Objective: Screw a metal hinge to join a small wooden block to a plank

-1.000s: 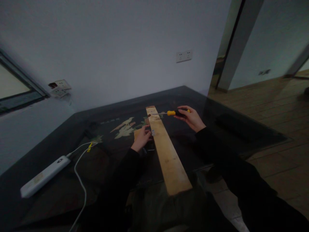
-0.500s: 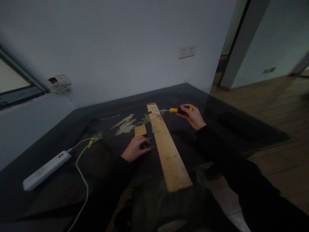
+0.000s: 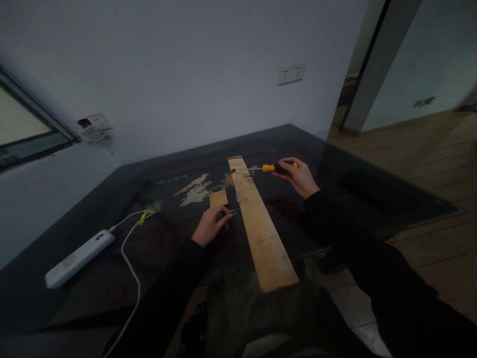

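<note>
A long pale wooden board [image 3: 266, 233] runs from the person's lap across the dark table. My right hand [image 3: 302, 178] grips a screwdriver [image 3: 269, 168] with a yellow and black handle. Its shaft points left, and its tip lies over the board's far end, close to a dark reddish mark; whether it touches is unclear. Left of the board, my left hand [image 3: 209, 226] is closed in a pinch on a thin metal piece [image 3: 233, 211], like a screw. A second metal piece [image 3: 226, 225] shows under the fingers. Just beyond this hand lies a small square wooden block [image 3: 218, 199].
A white power strip [image 3: 80, 258] with a white cable [image 3: 130, 271] and yellow tag [image 3: 142, 219] is on the table's left. The black table [image 3: 164, 171] has a bird-and-flower picture and stands against the wall. Wall sockets [image 3: 291, 74] are above it.
My left hand has shifted slightly and its thumb and fingers have closed on one of the thin metal pieces. My right hand keeps the screwdriver at the board's far end. The view has moved slightly.
</note>
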`<state>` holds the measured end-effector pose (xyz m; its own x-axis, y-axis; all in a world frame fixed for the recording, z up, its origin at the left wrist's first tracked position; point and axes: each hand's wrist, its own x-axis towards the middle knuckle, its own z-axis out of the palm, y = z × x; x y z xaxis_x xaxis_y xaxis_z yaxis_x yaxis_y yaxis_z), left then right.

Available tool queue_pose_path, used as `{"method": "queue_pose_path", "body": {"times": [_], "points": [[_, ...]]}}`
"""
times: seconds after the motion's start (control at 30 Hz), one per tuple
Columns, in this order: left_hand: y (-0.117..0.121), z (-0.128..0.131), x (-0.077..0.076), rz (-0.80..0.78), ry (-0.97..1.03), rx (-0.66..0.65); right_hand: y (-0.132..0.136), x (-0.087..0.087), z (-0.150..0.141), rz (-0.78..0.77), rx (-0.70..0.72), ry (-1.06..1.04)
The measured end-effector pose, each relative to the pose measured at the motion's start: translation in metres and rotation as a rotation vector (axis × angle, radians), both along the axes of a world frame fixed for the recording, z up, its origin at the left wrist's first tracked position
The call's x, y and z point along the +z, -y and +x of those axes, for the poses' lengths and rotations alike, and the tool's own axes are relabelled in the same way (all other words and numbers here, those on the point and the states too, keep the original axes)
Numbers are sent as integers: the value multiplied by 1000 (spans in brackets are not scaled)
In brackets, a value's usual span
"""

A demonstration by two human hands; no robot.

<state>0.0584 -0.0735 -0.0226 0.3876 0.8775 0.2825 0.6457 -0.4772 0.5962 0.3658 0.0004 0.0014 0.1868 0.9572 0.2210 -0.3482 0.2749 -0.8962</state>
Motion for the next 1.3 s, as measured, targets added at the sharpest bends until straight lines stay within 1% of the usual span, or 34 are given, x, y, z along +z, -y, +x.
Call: {"method": "queue_pose_path", "body": {"times": [0.13,0.27,0.4,0.5,0.63,0.73,0.9,1.03,1.17,1.3], "points": [[-2,3,3,-58,250,83,-1,-1,-1,-10,9,2],[-16,11,8,-87,457,146,-1,-1,-3,-7,-2,-8],[-38,25,14,-92,584,200,-1,-1,-3,-1,-2,-7],[-48,36,13,-96,661,237,-2,-2,-1,4,-7,2],[-48,45,6,-164,640,219,-3,-3,0,10,-20,4],[-46,45,4,-192,640,194,-3,-2,0,11,-26,1],[-49,42,1,-190,683,201,-1,0,-2,17,-41,-11],[-51,45,-5,-84,636,186,0,1,-3,-1,-40,-3],[-52,48,-11,49,501,152,1,2,-3,2,-43,0],[-51,47,-13,117,372,123,2,3,-2,25,-54,9]]}}
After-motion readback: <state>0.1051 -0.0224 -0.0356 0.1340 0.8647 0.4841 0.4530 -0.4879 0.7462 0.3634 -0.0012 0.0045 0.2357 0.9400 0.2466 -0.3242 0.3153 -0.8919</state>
